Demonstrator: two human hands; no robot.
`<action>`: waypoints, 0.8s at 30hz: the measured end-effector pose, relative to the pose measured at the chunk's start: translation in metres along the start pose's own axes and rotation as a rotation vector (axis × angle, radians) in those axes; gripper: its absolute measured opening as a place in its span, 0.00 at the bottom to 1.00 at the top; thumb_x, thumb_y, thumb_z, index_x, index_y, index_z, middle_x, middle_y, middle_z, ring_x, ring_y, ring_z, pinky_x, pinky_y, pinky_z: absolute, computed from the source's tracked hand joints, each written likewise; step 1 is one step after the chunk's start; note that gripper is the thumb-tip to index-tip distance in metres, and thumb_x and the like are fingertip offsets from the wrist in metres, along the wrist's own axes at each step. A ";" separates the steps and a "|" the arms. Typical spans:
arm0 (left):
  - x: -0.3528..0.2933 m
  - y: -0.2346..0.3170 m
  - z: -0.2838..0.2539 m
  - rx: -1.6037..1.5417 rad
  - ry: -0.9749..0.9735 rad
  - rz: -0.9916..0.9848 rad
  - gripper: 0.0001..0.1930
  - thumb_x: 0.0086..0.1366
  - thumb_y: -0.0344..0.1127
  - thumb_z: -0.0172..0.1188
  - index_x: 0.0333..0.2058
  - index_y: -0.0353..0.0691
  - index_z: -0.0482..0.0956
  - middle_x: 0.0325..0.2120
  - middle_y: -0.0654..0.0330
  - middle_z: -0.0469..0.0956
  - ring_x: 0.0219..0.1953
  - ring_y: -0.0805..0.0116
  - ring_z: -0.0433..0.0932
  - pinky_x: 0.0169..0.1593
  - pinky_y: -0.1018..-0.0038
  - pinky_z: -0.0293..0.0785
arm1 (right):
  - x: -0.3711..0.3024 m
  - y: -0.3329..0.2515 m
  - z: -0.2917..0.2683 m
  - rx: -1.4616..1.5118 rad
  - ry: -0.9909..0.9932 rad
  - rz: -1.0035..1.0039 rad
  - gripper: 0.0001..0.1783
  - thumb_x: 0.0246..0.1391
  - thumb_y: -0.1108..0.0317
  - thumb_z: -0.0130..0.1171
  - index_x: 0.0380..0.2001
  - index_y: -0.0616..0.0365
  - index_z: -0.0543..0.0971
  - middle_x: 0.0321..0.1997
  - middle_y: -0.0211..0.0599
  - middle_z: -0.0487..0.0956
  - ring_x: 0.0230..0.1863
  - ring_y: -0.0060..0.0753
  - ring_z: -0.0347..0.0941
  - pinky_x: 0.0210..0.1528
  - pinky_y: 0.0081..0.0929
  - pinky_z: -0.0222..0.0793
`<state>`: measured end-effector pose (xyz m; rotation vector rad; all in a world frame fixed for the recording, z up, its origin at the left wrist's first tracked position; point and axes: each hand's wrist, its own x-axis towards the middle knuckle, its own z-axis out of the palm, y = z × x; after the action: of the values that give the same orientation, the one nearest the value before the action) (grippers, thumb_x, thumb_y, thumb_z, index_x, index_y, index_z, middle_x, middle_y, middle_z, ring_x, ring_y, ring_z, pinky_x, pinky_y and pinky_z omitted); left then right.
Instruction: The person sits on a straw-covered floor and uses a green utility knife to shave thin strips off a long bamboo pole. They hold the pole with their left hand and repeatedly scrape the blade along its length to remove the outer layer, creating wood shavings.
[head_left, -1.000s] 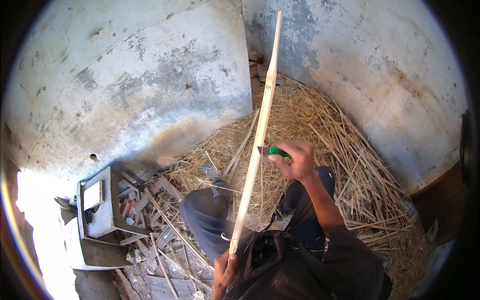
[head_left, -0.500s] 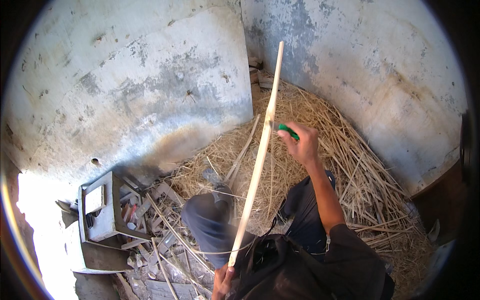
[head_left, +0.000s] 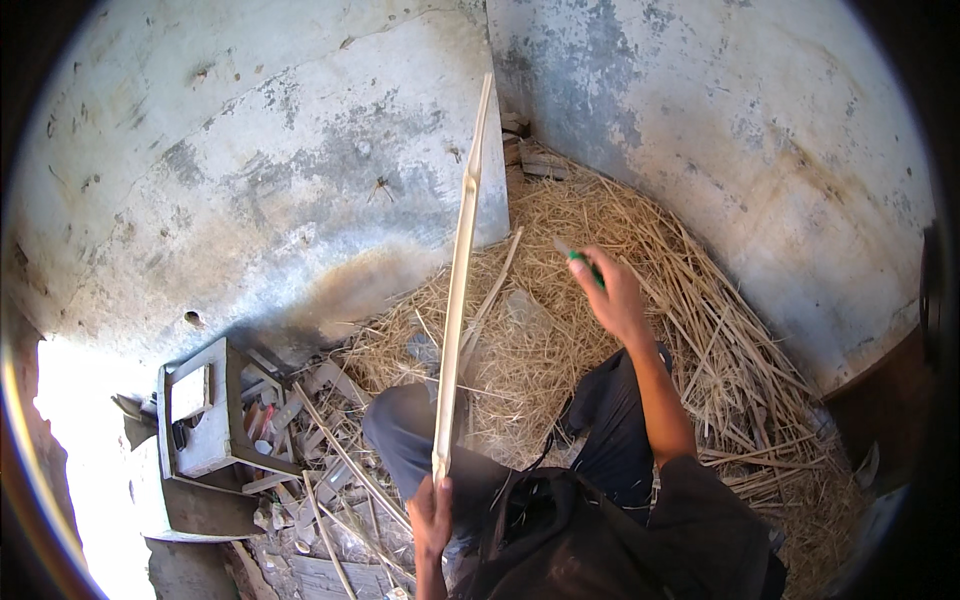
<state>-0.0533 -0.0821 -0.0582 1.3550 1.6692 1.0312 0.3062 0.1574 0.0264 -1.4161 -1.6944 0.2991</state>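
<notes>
A long split bamboo strip (head_left: pixel 455 310) rises steeply in front of me, its hollow inner side showing, with a node partway up. My left hand (head_left: pixel 430 510) is closed around its lower end, beside my left knee. Over the straw to the right, my right hand (head_left: pixel 613 295) grips a knife (head_left: pixel 580 259) by its green handle. The short blade points up and left, apart from the bamboo. My fingers hide part of the handle.
Straw and shavings (head_left: pixel 600 210) cover the floor ahead and right, with long thin strips (head_left: pixel 740 370) by the wall. At left a worn wooden box frame (head_left: pixel 205 455) stands beside scattered scraps. Two peeling walls (head_left: pixel 330 150) meet ahead.
The bamboo strip has swung left and turned, so its hollow side now shows. My left hand has moved up and left. The knife has come away from the bamboo, slightly right.
</notes>
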 end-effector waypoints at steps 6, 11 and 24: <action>0.041 0.055 0.023 -0.137 -0.070 0.121 0.17 0.79 0.39 0.54 0.33 0.31 0.74 0.19 0.63 0.65 0.28 0.79 0.62 0.29 0.71 0.63 | -0.052 -0.050 0.028 0.172 -0.068 -0.369 0.22 0.64 0.47 0.65 0.40 0.57 0.84 0.27 0.33 0.83 0.23 0.32 0.80 0.26 0.33 0.72; 0.054 0.104 0.037 -0.197 -0.163 0.185 0.16 0.80 0.40 0.53 0.37 0.31 0.76 0.21 0.66 0.67 0.30 0.80 0.63 0.31 0.73 0.64 | -0.068 -0.068 0.036 0.220 -0.043 -0.549 0.19 0.59 0.50 0.71 0.36 0.55 0.85 0.29 0.33 0.85 0.24 0.35 0.82 0.25 0.32 0.74; 0.057 0.126 0.049 -0.198 -0.237 0.168 0.20 0.82 0.44 0.47 0.50 0.30 0.79 0.23 0.74 0.68 0.28 0.83 0.61 0.30 0.76 0.58 | -0.070 -0.077 0.027 0.231 0.005 -0.628 0.19 0.56 0.49 0.73 0.33 0.55 0.86 0.26 0.31 0.85 0.22 0.34 0.81 0.24 0.31 0.73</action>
<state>0.0304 -0.0045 0.0339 1.4416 1.2631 1.0549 0.2316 0.0800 0.0294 -0.6678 -1.9321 0.1292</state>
